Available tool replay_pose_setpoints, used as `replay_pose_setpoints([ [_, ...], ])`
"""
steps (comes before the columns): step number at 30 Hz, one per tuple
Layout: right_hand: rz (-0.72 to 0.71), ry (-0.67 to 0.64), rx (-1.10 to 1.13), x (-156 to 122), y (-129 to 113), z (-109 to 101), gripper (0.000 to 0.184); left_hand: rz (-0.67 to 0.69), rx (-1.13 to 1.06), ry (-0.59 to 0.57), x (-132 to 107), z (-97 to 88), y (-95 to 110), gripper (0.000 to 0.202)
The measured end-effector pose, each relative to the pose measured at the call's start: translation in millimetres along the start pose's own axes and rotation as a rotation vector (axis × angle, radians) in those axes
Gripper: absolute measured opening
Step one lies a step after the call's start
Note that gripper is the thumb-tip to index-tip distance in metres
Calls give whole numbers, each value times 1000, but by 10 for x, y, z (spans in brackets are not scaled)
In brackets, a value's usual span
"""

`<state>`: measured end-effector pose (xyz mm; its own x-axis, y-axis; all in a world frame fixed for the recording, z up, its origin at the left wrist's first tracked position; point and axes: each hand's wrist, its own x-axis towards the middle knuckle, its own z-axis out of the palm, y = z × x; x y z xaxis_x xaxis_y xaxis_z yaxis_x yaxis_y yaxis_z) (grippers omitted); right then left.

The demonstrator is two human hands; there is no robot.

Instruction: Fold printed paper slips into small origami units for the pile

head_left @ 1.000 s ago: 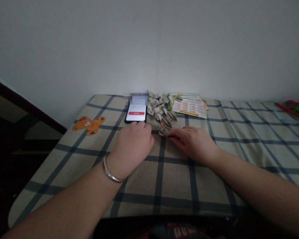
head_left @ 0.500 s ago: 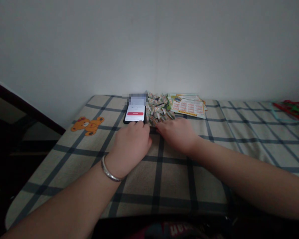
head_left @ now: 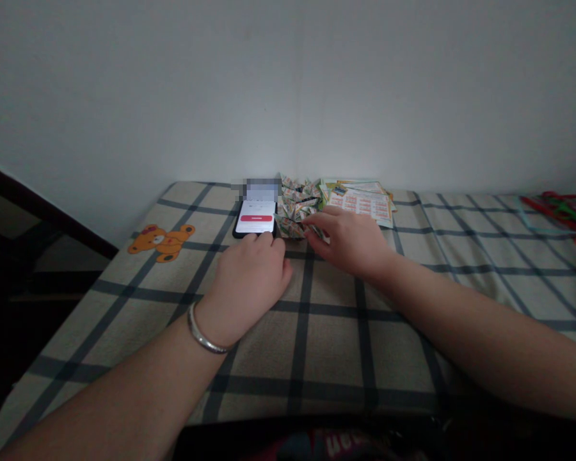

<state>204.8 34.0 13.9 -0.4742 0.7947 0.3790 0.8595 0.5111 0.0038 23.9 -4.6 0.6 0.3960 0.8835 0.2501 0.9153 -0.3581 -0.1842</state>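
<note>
Our hands at the phone (head_left: 255,216) and the folded-paper pile (head_left: 295,203)
Our left hand (head_left: 250,276) lies half curled on the checked cloth (head_left: 331,333), gripping nothing, fingertips on the phone's near edge; our right hand (head_left: 351,242) bunches its fingers at the pile's edge, whether pinching we cannot tell.

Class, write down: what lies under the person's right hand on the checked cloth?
The right hand lies over the near edge of the pile of folded paper pieces, fingers touching them. Anything beneath the palm is covered; checked cloth shows around it.
</note>
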Motion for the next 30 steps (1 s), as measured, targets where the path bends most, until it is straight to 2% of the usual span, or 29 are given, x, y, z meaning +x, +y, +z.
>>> replay_pose_setpoints([
  [4, 115, 80, -41, -47, 335, -68, 27, -24, 1, -12, -7, -18, 19, 21],
  [8, 158, 29, -129, -139, 655, -35, 28, -22, -3, -19, -26, -38, 38, 22],
  [11, 157, 2, -159, -198, 781, 35, 30, 13, -2, -1, -36, -48, 43, 22],
  [18, 229, -35, -197, -194, 806, 89, 23, 24, -18, -19, -22, -71, 49, 21],
  [25, 293, -9, -331, -172, 756, 47, 27, 16, -32, -41, -48, -83, 46, 22],
  [30, 286, 19, -292, -168, 781, 84, 27, 11, -37, -40, -40, -76, 48, 21],
])
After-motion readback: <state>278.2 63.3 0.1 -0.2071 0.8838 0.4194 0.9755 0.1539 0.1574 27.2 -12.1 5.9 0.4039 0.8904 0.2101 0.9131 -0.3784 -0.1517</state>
